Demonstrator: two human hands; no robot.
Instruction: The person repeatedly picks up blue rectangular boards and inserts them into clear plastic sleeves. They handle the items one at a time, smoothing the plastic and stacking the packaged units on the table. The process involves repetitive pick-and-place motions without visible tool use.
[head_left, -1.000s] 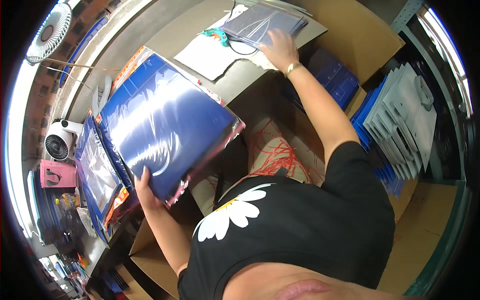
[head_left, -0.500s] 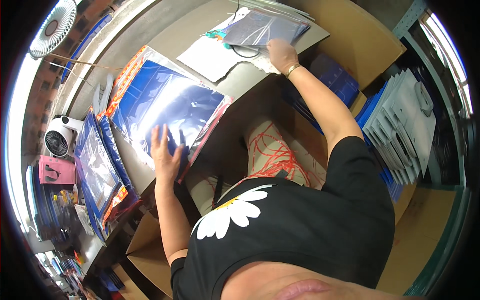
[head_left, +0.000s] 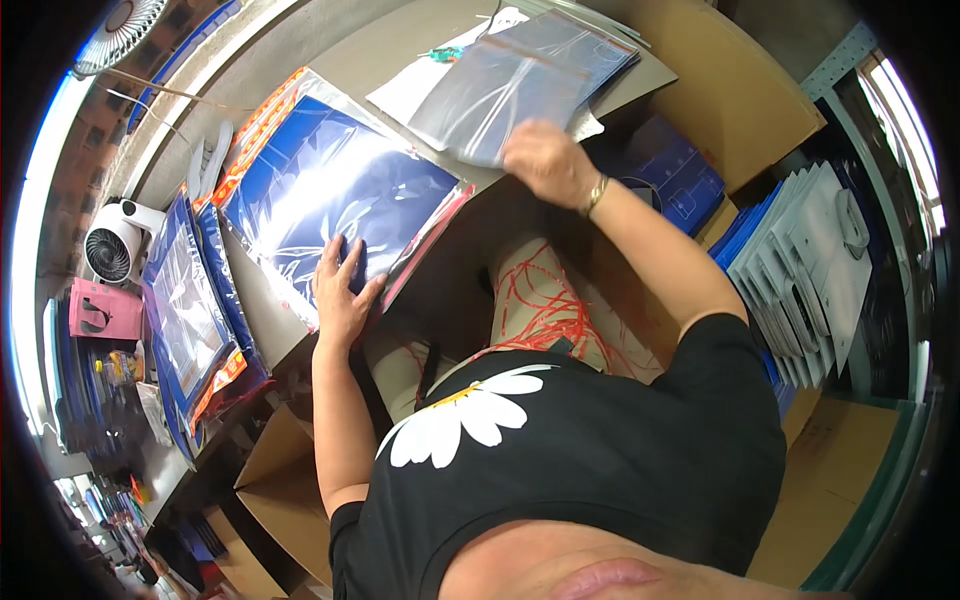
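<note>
Two hands are seen: the left hand [head_left: 342, 292] is pressed flat, fingers spread, on a glossy blue flat item in clear plastic wrap [head_left: 335, 195] on the grey bench [head_left: 400, 60], left of centre. The right hand [head_left: 545, 160] is pinching a translucent plastic bag [head_left: 520, 85], upper centre. Both look light, floppy, slippery; edges suit gripping.

A glossy blue packet [head_left: 330, 195] with an orange-red edge is lying beside grey-clear plastic bags [head_left: 520, 85]; a pink box [head_left: 100, 312] is sitting nearby.
</note>
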